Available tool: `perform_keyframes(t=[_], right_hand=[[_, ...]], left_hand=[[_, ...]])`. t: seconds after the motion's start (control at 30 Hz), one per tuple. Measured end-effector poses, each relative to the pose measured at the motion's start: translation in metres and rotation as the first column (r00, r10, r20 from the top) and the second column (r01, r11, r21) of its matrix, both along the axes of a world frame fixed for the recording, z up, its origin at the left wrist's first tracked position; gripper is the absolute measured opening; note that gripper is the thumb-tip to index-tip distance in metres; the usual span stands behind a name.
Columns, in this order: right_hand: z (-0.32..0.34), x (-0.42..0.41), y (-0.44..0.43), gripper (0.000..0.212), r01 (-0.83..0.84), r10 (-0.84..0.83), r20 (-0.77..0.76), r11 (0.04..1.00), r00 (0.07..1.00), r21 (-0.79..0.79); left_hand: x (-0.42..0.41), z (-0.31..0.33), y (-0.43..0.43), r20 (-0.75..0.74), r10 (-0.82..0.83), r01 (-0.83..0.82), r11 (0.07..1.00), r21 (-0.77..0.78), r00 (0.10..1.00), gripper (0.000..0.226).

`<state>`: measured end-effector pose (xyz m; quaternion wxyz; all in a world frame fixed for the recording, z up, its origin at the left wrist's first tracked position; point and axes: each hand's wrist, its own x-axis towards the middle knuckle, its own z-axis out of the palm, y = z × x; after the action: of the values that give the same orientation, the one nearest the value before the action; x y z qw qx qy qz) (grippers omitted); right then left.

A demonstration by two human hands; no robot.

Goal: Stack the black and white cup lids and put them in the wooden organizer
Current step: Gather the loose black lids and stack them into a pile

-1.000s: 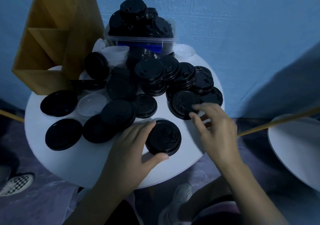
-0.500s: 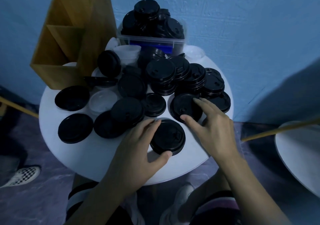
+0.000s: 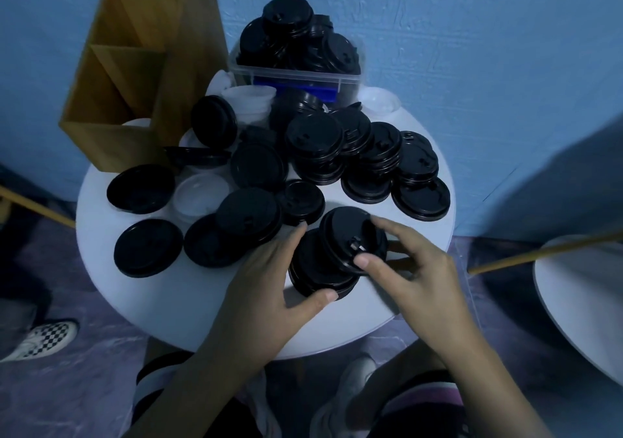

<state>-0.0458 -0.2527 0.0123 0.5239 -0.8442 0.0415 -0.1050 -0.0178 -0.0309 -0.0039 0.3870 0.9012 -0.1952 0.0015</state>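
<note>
1. Grip first: the left hand [image 3: 269, 285] curls round a short stack of black lids [image 3: 313, 270] near the front of the round white surface [image 3: 202, 306], with the thumb on the near rim and the fingers behind.
2. The right hand [image 3: 414, 269] pinches a single black lid [image 3: 344, 231], tilted over that stack and not yet seated.
3. Pressed down at this angle, the lid would likely catch on one rim, skate off, or push the stack towards the near edge.
4. The leaning piles [image 3: 337, 154] just behind could topple if a knuckle brushes them.
5. The wooden organizer [image 3: 145, 66] stands well apart at the far left, so a loosely nested stack may shed lids on the carry across.
</note>
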Motion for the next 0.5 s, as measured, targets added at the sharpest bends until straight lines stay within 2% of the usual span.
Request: perform_keyframes(t=[0.1, 0.23, 0.37, 0.5], right_hand=[[-0.003, 0.000, -0.003, 0.063, 0.061, -0.061, 0.004, 0.996, 0.998, 0.064], [-0.006, -0.001, -0.002, 0.063, 0.029, -0.028, -0.017, 0.997, 0.999, 0.065], [-0.006, 0.000, 0.001, 0.063, -0.095, 0.095, -0.003, 0.993, 0.995, -0.077], [-0.007, 0.002, 0.007, 0.063, -0.175, 0.175, -0.013, 0.977, 0.984, -0.119]], left_hand=[[-0.001, -0.001, 0.001, -0.010, 0.006, -0.006, 1.000, -0.010, 1.000, 0.080], [-0.001, -0.001, 0.001, 0.002, 0.005, -0.005, 1.000, 0.009, 1.000, 0.078], [0.000, -0.001, -0.001, 0.011, -0.001, 0.001, 1.000, 0.024, 1.000, 0.078], [0.001, -0.003, -0.001, -0.041, 0.044, -0.045, 0.999, -0.006, 0.998, 0.096]])
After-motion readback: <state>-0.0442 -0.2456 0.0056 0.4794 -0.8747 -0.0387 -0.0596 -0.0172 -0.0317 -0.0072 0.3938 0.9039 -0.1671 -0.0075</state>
